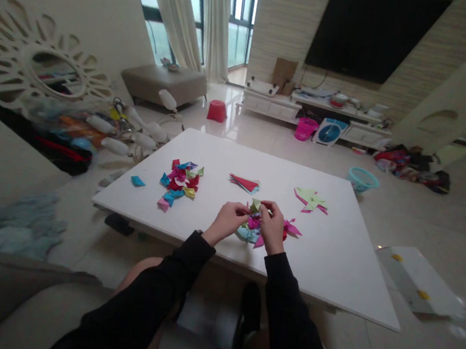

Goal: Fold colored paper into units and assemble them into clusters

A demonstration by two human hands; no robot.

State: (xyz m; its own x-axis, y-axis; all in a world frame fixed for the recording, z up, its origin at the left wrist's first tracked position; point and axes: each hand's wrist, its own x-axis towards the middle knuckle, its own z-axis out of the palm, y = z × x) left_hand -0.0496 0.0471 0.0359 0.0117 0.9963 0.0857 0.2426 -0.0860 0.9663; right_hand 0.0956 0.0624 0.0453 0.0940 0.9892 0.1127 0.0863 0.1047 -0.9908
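Both hands are together over the near middle of the white table. My left hand [229, 220] is closed, with thumb and fingertips pinched at the left side of a small folded yellow-green paper piece [256, 204]. On the other side, my right hand [271, 228] pinches the same piece between thumb and fingers. Just under and between the hands lies a pile of folded paper pieces, with a pale blue one [246, 233], a purple one [254, 221] and a magenta one [293, 228] showing. Part of this pile is hidden by my right hand.
On the table [332, 266], a heap of coloured folded papers [179, 182] lies left, a lone blue piece [137, 181] beside it. Red pointed papers [245, 184] lie beyond my hands; green and pink ones [311, 200] lie right. A turquoise basket [362, 180] stands past the right edge.
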